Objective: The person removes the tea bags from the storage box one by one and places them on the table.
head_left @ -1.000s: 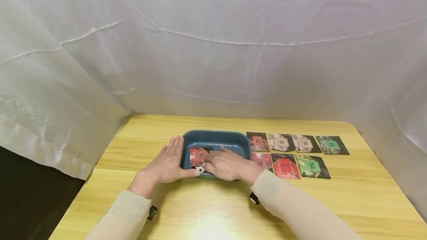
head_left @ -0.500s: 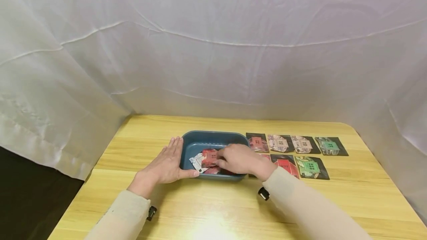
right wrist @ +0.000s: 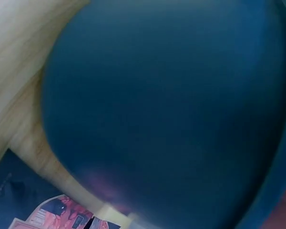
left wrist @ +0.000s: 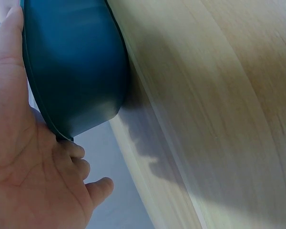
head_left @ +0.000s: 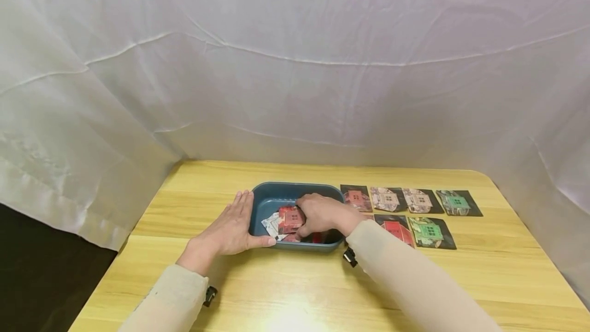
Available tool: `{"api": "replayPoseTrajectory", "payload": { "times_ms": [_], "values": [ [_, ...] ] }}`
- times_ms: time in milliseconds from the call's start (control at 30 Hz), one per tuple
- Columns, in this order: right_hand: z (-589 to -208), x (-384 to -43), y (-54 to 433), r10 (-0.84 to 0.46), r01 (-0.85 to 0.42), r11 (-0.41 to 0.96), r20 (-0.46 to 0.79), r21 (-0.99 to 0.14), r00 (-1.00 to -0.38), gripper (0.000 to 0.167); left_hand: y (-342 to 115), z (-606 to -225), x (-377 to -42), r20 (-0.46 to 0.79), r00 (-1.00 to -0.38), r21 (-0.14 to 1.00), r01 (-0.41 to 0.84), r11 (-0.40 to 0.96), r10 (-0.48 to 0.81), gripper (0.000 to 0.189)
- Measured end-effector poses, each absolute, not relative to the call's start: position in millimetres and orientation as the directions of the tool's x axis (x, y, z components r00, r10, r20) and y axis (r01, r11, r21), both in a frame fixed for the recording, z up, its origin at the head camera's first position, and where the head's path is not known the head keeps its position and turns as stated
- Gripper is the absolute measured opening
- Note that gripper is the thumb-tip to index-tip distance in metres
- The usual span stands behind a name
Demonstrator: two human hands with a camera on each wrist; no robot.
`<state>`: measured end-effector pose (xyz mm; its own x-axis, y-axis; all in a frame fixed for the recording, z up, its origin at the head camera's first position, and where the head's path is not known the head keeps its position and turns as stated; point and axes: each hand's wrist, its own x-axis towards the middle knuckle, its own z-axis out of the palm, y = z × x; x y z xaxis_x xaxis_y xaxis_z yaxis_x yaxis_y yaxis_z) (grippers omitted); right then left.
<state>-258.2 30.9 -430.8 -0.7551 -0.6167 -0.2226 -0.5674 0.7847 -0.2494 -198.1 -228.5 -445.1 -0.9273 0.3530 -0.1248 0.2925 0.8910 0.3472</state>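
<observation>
My left hand [head_left: 226, 229] rests against the left end of a dark blue tray [head_left: 295, 185], fingers straight along its side and thumb at the near rim. In the left wrist view the hand [left wrist: 33, 162] touches the tray wall [left wrist: 76, 62]. My right hand [head_left: 324, 214] reaches inside the tray. Its thumb and forefinger are spread about the right edge of a red square packet [head_left: 289, 221]; the fingertips are hidden, so a grip cannot be confirmed. A white packet [head_left: 272, 225] lies partly under the red one. More dark and red packets [head_left: 322, 238] show beneath the hand.
Right of the tray, flat packets lie in two rows: a dark red one [head_left: 356, 198], pale pink ones [head_left: 419, 200], a bright red one [head_left: 395, 228] and green ones [head_left: 432, 232]. A pale curtain [head_left: 295, 91] hangs behind the wooden table [head_left: 276, 291].
Over the last second the red packet has shifted right in the tray, uncovering the white one. The right hand has moved right; its thumb and forefinger now stand wider apart. The left hand stays put.
</observation>
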Motion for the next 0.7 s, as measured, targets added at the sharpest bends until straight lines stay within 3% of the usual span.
{"api": "replayPoseTrajectory", "payload": {
  "times_ms": [133, 467, 700],
  "values": [
    [-430.7, -260.4, 28.7, -0.622, -0.582, 0.782, -0.229, -0.223, -0.749, 0.060, -228.5, -445.5, -197.8, -0.125, -0.926, 0.344, 0.295, 0.891, 0.355, 0.137],
    [-429.1, -261.7, 27.6, -0.591, -0.562, 0.806, -0.257, -0.182, -0.765, 0.081, -228.2, -445.3, -197.7, -0.132, -0.928, 0.348, 0.286, 0.893, 0.348, 0.137],
    [-428.3, -262.7, 24.7, -0.583, -0.559, 0.812, -0.262, -0.165, -0.769, 0.072, -228.2, -444.9, -198.0, -0.133, -0.927, 0.350, 0.286, 0.892, 0.350, 0.136]
  ]
}}
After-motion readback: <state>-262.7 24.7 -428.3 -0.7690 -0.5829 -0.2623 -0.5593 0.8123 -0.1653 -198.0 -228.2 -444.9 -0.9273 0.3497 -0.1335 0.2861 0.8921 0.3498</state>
